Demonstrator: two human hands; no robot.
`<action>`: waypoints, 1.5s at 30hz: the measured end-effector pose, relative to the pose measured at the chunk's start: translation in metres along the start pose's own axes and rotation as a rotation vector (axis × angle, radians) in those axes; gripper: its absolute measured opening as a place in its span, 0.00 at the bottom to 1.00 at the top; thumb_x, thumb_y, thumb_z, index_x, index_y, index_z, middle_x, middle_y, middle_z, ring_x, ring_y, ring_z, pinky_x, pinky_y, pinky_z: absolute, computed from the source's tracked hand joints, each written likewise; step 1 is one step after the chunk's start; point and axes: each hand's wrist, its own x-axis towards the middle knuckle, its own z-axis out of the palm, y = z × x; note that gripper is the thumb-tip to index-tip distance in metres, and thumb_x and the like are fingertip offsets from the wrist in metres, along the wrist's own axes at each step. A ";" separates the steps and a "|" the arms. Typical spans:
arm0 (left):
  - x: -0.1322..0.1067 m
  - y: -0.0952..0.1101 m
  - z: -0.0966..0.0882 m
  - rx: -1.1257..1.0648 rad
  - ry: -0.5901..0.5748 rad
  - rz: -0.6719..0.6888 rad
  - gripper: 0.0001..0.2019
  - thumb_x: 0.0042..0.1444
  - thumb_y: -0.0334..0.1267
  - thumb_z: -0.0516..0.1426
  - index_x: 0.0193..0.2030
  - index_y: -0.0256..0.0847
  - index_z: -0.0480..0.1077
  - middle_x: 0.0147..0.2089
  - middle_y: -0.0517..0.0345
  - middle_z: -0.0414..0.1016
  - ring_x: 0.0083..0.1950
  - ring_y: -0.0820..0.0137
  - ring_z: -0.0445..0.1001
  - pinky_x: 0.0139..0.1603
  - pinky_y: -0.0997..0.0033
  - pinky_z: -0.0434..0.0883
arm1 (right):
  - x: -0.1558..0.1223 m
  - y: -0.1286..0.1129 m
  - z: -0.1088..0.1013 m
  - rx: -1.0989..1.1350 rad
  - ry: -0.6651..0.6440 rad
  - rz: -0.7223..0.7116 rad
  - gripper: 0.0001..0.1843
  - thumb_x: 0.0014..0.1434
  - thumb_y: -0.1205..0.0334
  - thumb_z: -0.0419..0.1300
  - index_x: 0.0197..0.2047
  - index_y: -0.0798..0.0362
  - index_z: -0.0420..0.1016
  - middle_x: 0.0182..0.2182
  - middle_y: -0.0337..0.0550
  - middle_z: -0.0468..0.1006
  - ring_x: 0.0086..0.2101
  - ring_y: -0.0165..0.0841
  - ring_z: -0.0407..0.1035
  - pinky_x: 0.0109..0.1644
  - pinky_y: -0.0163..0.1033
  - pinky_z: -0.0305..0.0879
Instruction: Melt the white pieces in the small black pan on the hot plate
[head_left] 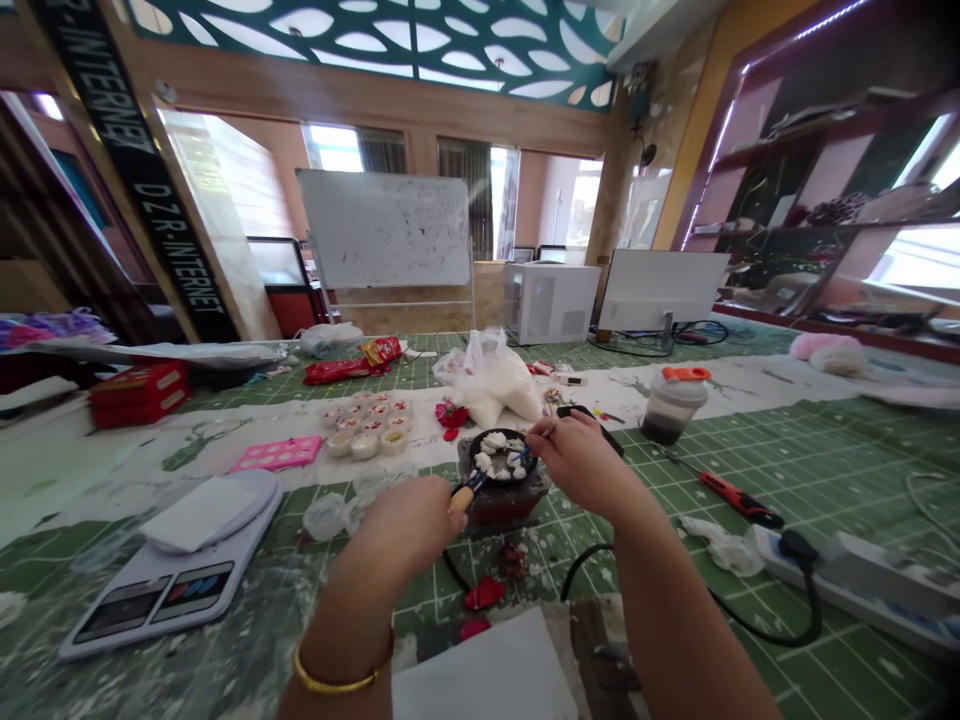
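Note:
A small black frying pan (pixel 498 484) holding white chunks (pixel 493 442) sits on a dark red electric hot plate (pixel 501 510). My left hand (pixel 411 520) is closed round the pan's handle (pixel 466 492), which has a wooden-coloured part near my fingers. Above the pan's right edge, my right hand (pixel 576 458) pinches a thin stirring tool (pixel 520 454) whose bluish end reaches in among the chunks. What kind of tool it is, I cannot make out. Behind the pan stands a clear plastic bag (pixel 491 375) of white material.
Left are a kitchen scale (pixel 176 560), a pink mould (pixel 277 454) and several small cups (pixel 365 444). To the right are a lidded shaker cup (pixel 673 405), a red-black screwdriver (pixel 739 498) and a power strip (pixel 855 580). A black cable (pixel 772 638) runs across the green mat. White paper (pixel 487 675) lies in front.

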 end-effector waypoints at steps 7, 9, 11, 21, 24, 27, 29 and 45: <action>0.001 -0.001 0.000 0.002 -0.007 0.003 0.12 0.47 0.43 0.46 0.25 0.41 0.67 0.27 0.54 0.71 0.25 0.68 0.67 0.21 0.73 0.53 | 0.001 0.002 0.004 0.008 0.023 0.007 0.14 0.58 0.61 0.43 0.31 0.53 0.68 0.29 0.41 0.74 0.36 0.30 0.66 0.54 0.42 0.41; 0.001 -0.003 0.001 0.006 -0.002 0.009 0.12 0.47 0.43 0.46 0.25 0.40 0.66 0.27 0.54 0.71 0.25 0.68 0.67 0.21 0.73 0.54 | 0.001 0.004 0.003 -0.001 0.027 0.012 0.14 0.58 0.60 0.44 0.32 0.53 0.68 0.29 0.41 0.74 0.37 0.30 0.65 0.54 0.42 0.40; 0.001 -0.004 0.002 0.006 0.008 0.009 0.12 0.47 0.43 0.47 0.25 0.40 0.67 0.27 0.54 0.71 0.26 0.68 0.68 0.21 0.73 0.54 | 0.000 0.004 0.003 0.027 0.009 -0.047 0.14 0.58 0.60 0.43 0.32 0.52 0.69 0.30 0.40 0.74 0.38 0.29 0.65 0.54 0.40 0.41; 0.000 -0.004 0.002 0.000 0.010 0.026 0.13 0.48 0.44 0.46 0.26 0.41 0.68 0.27 0.54 0.71 0.26 0.68 0.68 0.22 0.72 0.54 | 0.000 0.000 0.003 0.066 -0.008 -0.078 0.14 0.58 0.61 0.43 0.32 0.52 0.68 0.30 0.40 0.74 0.37 0.29 0.65 0.54 0.39 0.42; -0.001 -0.004 0.001 -0.004 0.027 0.028 0.13 0.48 0.44 0.46 0.25 0.41 0.67 0.27 0.55 0.71 0.26 0.68 0.67 0.22 0.72 0.53 | 0.001 -0.002 0.005 0.064 -0.003 -0.086 0.15 0.59 0.61 0.42 0.31 0.52 0.69 0.30 0.40 0.74 0.37 0.29 0.65 0.53 0.38 0.43; -0.001 -0.005 0.001 -0.007 0.021 0.034 0.14 0.48 0.45 0.46 0.24 0.41 0.67 0.26 0.55 0.71 0.25 0.68 0.67 0.21 0.72 0.52 | 0.001 -0.001 0.005 0.023 0.013 -0.012 0.14 0.58 0.61 0.43 0.31 0.53 0.68 0.29 0.41 0.74 0.36 0.30 0.66 0.54 0.41 0.41; -0.001 -0.006 0.001 -0.006 0.019 0.034 0.14 0.48 0.45 0.45 0.25 0.41 0.67 0.27 0.54 0.72 0.25 0.69 0.66 0.21 0.72 0.52 | 0.000 -0.001 0.004 0.045 0.004 -0.038 0.14 0.58 0.60 0.44 0.31 0.52 0.68 0.29 0.40 0.74 0.37 0.30 0.65 0.54 0.40 0.42; 0.000 -0.007 0.003 -0.005 0.031 0.013 0.15 0.48 0.46 0.44 0.26 0.40 0.68 0.28 0.54 0.72 0.24 0.69 0.66 0.21 0.73 0.52 | 0.001 0.002 0.006 0.057 0.013 -0.008 0.13 0.58 0.61 0.44 0.32 0.52 0.68 0.28 0.40 0.74 0.36 0.30 0.66 0.54 0.43 0.41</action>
